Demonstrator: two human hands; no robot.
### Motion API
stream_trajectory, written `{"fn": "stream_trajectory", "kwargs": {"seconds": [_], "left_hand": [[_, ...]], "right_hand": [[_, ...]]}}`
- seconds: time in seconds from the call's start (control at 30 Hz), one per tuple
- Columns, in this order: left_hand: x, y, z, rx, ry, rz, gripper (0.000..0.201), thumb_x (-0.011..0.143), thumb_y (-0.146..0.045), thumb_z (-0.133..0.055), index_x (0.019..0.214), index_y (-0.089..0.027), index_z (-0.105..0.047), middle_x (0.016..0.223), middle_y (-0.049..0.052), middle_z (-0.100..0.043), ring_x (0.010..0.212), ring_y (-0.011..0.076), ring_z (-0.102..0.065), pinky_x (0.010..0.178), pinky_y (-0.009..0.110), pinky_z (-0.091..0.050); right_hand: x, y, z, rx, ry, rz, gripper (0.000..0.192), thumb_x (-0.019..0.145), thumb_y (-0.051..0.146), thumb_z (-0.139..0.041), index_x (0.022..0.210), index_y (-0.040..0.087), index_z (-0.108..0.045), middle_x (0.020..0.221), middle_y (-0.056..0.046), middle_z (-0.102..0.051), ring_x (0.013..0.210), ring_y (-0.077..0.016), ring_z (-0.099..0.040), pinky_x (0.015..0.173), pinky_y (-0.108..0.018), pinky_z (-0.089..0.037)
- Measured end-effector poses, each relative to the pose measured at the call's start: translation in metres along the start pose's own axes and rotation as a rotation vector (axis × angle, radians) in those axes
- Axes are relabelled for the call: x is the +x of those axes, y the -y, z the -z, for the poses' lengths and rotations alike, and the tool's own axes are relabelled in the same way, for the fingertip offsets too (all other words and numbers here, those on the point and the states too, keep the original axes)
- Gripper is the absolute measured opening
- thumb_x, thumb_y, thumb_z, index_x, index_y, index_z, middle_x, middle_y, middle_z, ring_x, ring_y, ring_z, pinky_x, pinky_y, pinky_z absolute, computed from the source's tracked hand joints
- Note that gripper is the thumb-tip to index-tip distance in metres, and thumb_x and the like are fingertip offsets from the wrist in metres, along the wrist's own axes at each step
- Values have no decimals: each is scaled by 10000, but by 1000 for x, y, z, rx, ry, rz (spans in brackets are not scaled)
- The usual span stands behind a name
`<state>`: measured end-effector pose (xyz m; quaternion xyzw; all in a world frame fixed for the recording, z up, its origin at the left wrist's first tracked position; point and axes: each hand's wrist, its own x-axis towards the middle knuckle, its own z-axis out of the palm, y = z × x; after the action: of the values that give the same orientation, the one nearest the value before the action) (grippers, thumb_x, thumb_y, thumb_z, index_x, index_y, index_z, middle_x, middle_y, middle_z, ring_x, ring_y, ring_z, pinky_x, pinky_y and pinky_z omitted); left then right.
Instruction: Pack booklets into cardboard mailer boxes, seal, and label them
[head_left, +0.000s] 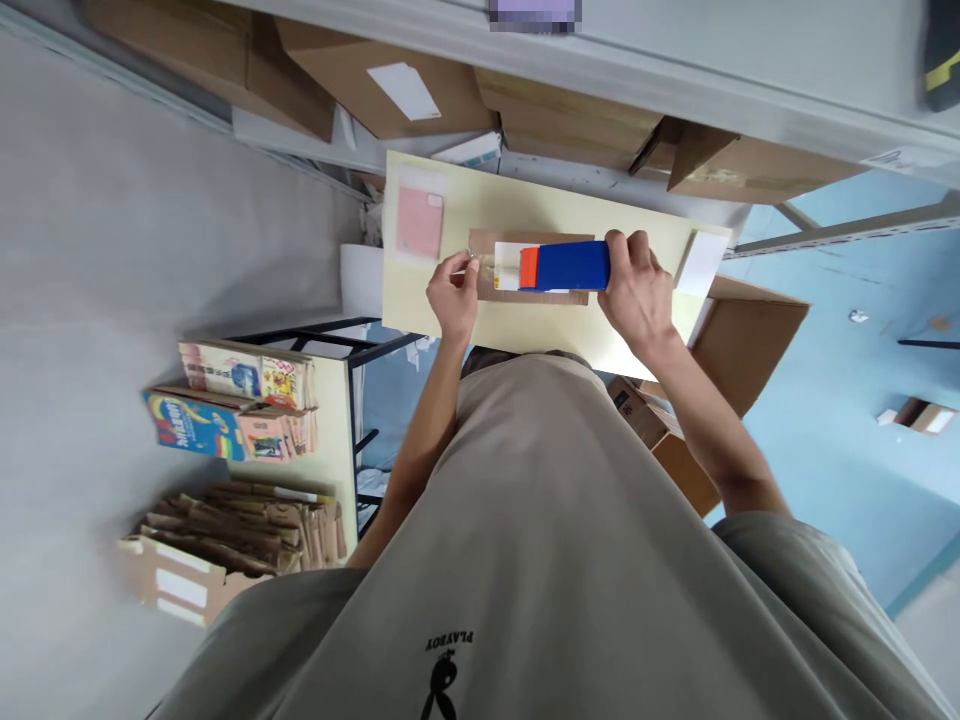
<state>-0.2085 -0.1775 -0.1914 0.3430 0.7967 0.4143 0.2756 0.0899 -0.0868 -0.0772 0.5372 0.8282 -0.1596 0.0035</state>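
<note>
A flat brown cardboard box (532,298) lies on the pale yellow tabletop (525,330), with a white label (507,262) on its upper face. My right hand (637,290) grips the back of a blue tape dispenser (574,266) whose orange front (529,268) is over the label. At the box's left end my left hand (454,295) is closed in a pinch. Something small glints at its fingertips, too small to make out. A shiny patch shows on the cardboard beside those fingers.
On the tabletop are a pink rectangle (420,222) at left and a white one (702,262) at right. Cardboard boxes (577,115) line the shelf behind. An open carton (750,340) stands at right. Left, a side table holds flattened cartons (240,530) and printed packs (225,425).
</note>
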Motion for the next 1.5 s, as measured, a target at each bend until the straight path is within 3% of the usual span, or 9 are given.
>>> {"fn": "stream_trajectory", "kwargs": {"seconds": [0.13, 0.27, 0.4, 0.47, 0.87, 1.03, 1.17, 1.37, 1.5], "left_hand": [[-5, -11, 7, 143, 82, -237, 483, 1167, -677, -592, 1391, -316, -820, 1566, 169, -780, 1461, 331, -773, 1271, 503, -614], [-7, -34, 11, 341, 401, -463, 546, 1158, -678, -590, 1514, -314, -788, 1770, 138, -668, 1796, 389, -483, 1516, 636, -331], [-1, -54, 5, 466, 640, -537, 1285, 927, -889, -853, 1871, -132, -421, 1996, 234, -324, 1915, 497, -103, 1563, 732, -105], [6, -57, 1, 491, 682, -539, 1423, 895, -929, -875, 1899, -81, -330, 2018, 247, -247, 1917, 509, -45, 1563, 753, -52], [23, -60, 2, 456, 739, -481, 1180, 1051, -921, -686, 1829, -79, -411, 1920, 209, -477, 1895, 478, -142, 1564, 781, -75], [19, -63, -13, 469, 723, -540, 1028, 1079, -693, -697, 1870, -135, -350, 1926, 160, -483, 1890, 457, -170, 1545, 824, -137], [16, -61, -21, 494, 712, -587, 979, 1093, -553, -673, 1893, -88, -354, 1948, 234, -420, 1901, 489, -183, 1550, 785, -135], [13, -59, -8, 487, 688, -528, 1088, 1072, -711, -779, 1850, -51, -403, 1915, 306, -439, 1874, 536, -241, 1545, 782, -137], [16, -50, -2, 542, 690, -555, 1239, 1007, -787, -814, 1859, 8, -389, 1912, 379, -396, 1857, 611, -233, 1530, 790, -161]], "right_hand": [[7, -9, -5, -35, -26, 60, 607, 1081, 256, -508, 1687, 228, -532, 1394, -246, -698, 1103, -370, -700, 764, -457, -623], [8, -17, -2, -70, -39, 61, 590, 1091, 257, -485, 1678, 226, -546, 1415, -251, -686, 1119, -377, -698, 751, -448, -616], [5, -20, 2, -65, -58, 31, 590, 1099, 236, -447, 1678, 210, -553, 1396, -252, -678, 1143, -389, -713, 754, -447, -619], [3, -21, 3, -57, -39, 6, 600, 1098, 236, -456, 1690, 204, -546, 1406, -259, -671, 1168, -408, -716, 766, -463, -625], [0, -27, 1, -36, 34, -4, 662, 1075, 249, -522, 1736, 216, -514, 1480, -267, -680, 1247, -418, -688, 795, -486, -667], [-11, -42, 16, -31, 19, -20, 653, 1061, 241, -524, 1712, 192, -535, 1433, -279, -696, 1217, -419, -698, 782, -494, -666], [-17, -52, 16, -48, 37, -65, 611, 1041, 234, -546, 1650, 186, -581, 1410, -273, -708, 1140, -400, -713, 798, -513, -655], [-19, -61, -12, -12, 87, 77, 479, 1009, 309, -578, 1452, 144, -654, 1273, -246, -756, 1104, -394, -723, 906, -539, -645], [-12, -69, -23, 71, 139, 203, 579, 995, 391, -636, 1507, 121, -641, 1325, -267, -751, 1180, -428, -714, 1034, -610, -632]]}}
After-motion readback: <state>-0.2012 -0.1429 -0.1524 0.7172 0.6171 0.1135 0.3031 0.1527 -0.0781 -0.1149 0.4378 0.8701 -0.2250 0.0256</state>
